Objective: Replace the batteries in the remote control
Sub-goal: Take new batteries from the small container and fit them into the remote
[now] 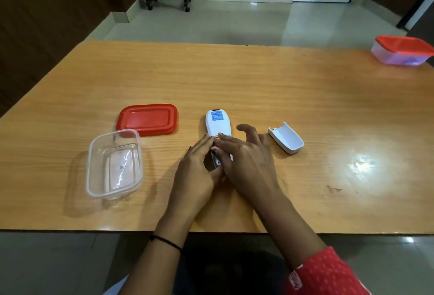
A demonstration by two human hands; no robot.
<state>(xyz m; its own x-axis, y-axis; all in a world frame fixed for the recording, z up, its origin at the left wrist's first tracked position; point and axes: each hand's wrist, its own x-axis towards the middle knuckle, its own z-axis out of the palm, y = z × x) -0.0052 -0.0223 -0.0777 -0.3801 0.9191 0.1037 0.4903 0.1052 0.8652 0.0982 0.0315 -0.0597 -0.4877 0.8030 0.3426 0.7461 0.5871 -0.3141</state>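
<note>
A white remote control (218,123) lies face down on the wooden table (258,78), a blue label on its back. Its near half, where the battery bay is, is covered by both hands. My left hand (196,168) holds the remote's left side and near end. My right hand (244,156) rests on top, fingertips pressing into the bay; a small piece of a battery (217,162) shows between the hands. The white battery cover (286,138) lies inside-up to the right of the remote, apart from it.
An empty clear plastic box (115,163) stands to the left, its red lid (147,119) lying behind it. A second clear box with a red lid on (402,49) sits at the far right edge. The table's near edge runs just below my wrists.
</note>
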